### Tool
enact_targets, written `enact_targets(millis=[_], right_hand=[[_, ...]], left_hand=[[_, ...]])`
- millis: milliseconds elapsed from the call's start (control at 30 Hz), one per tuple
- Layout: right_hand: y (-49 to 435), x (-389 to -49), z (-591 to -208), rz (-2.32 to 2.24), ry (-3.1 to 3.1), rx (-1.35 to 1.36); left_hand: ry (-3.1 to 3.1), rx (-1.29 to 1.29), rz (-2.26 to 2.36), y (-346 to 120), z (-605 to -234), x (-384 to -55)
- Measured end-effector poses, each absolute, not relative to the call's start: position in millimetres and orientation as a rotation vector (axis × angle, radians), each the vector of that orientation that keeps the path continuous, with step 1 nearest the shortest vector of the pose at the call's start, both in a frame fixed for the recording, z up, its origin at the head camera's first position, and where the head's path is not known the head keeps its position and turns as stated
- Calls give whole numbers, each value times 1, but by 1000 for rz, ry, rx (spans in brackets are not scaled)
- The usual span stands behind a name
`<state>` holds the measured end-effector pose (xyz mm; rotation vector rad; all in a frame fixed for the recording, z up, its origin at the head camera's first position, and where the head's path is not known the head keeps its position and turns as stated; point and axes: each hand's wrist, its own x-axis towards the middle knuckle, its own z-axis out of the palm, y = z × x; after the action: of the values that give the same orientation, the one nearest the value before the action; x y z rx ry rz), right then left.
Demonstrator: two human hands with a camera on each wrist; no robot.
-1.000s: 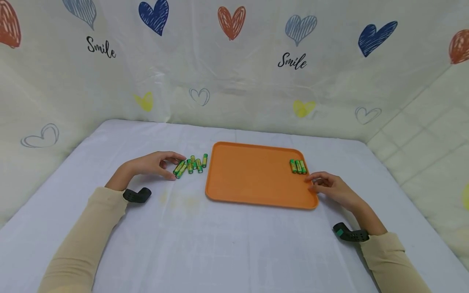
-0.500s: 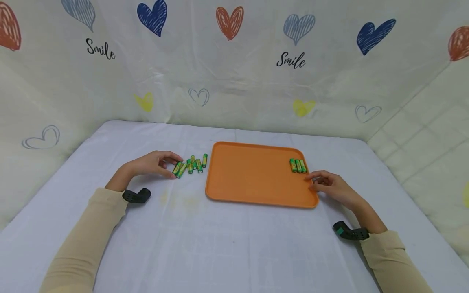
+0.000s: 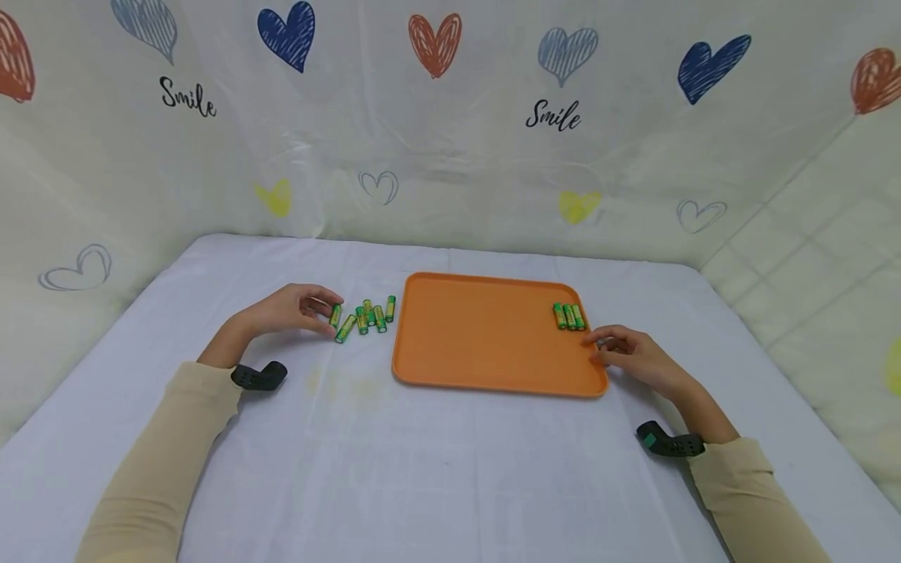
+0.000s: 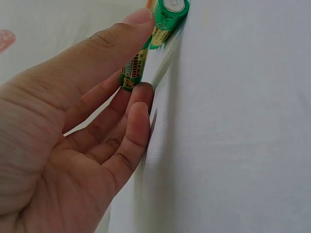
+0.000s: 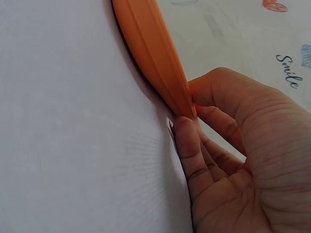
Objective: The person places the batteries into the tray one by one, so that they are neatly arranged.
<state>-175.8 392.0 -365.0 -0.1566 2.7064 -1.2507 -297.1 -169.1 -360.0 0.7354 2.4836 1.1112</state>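
My left hand (image 3: 292, 310) pinches a green and yellow battery (image 3: 335, 315) between thumb and fingers, at the left end of a loose group. In the left wrist view this battery (image 4: 133, 70) shows partly behind the thumb, with another battery (image 4: 167, 22) just beyond. Close to the fingertips lies a tilted battery (image 3: 345, 328), and several more batteries (image 3: 369, 312) lie to its right. My right hand (image 3: 633, 356) grips the right rim of the orange tray (image 3: 493, 336). The right wrist view shows thumb and fingers at the tray's corner edge (image 5: 150, 48).
Three batteries (image 3: 568, 316) stand side by side in a row inside the tray, near its right rim. A white cloth (image 3: 422, 469) covers the table. Behind it hangs a pale curtain (image 3: 479, 172) printed with hearts and words.
My left hand has drawn slightly left with one battery, which now sits apart from the tilted one beside it. The right hand keeps its place at the tray.
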Motion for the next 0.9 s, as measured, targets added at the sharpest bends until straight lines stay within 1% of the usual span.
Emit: enact_targets(millis=[267, 900], right_hand=[[394, -175, -363, -1262, 2706, -177], [393, -178, -364, -1265, 2698, -149]], left_hand=[[2487, 653, 1183, -161, -355, -299], [2508, 782, 1178, -120, -333, -298]])
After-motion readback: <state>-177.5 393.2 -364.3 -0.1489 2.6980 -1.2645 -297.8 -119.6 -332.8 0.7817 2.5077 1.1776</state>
